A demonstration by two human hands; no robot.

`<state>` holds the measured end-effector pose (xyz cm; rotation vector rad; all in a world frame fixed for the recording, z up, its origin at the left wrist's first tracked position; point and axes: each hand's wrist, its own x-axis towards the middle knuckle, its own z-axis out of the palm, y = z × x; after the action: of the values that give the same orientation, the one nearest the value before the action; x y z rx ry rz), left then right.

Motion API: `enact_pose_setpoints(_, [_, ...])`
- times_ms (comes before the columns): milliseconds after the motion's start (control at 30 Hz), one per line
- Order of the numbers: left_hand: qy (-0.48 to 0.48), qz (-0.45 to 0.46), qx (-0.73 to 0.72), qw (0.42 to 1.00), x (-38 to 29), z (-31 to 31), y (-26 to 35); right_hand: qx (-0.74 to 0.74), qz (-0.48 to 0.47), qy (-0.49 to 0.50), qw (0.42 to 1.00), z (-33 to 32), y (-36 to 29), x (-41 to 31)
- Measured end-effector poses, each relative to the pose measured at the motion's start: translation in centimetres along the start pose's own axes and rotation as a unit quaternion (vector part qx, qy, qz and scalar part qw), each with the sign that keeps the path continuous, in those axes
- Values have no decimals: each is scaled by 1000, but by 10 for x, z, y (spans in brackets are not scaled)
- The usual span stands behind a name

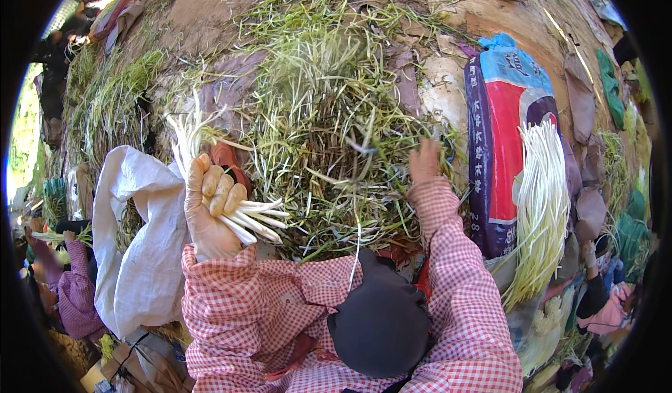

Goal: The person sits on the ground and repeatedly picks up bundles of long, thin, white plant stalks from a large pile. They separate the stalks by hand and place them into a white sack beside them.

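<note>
My left hand (215,204), in a pale glove, is closed around a bunch of white plant stalks (257,217) whose ends stick out on both sides of the fist. My right hand (425,160) is over the right edge of a wide heap of green and pale stalks and leaves (336,109); its fingers are spread slightly and nothing shows in them. Some stalk pieces left of it are blurred. Farther right, a bundle of long white-green stalks (543,199) lies on a filled, printed plastic sack (501,157).
A white woven sack (142,241) lies beside my left arm. Another stalk heap (113,99) lies at the upper left. A dark rounded object (383,319) is between my arms. Other people, one in a purple checked sleeve (79,288), are at both lower edges.
</note>
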<state>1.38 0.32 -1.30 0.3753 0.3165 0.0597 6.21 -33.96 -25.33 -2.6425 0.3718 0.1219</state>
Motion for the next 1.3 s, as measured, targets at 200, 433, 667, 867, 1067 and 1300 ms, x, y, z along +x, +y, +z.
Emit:
enact_pose_setpoints(200, [-9, -31, 19, 999, 1, -4, -4, 230, -46, -178, 956, -14, -64, -26])
enact_pose_setpoints(433, [10, -62, 0, 998, -1, -7, -4, 117, 152, -341, 920, 16, -105, -8])
enact_pose_setpoints(667, [-10, -99, -6, 995, -5, -8, -4, 529, 112, -289, 790, -41, -24, -31])
enact_pose_setpoints(867, [-20, -106, -10, 994, -11, -5, -6, 127, 53, -58, 989, -78, 63, -54])
enact_pose_setpoints(1067, [-51, -151, -36, 987, -6, -8, -15, 180, -109, 43, 977, -65, -40, -24])
enact_pose_setpoints(1300, [-18, -141, -11, 990, -5, -9, -19, 111, 75, -194, 972, 63, -83, 4])
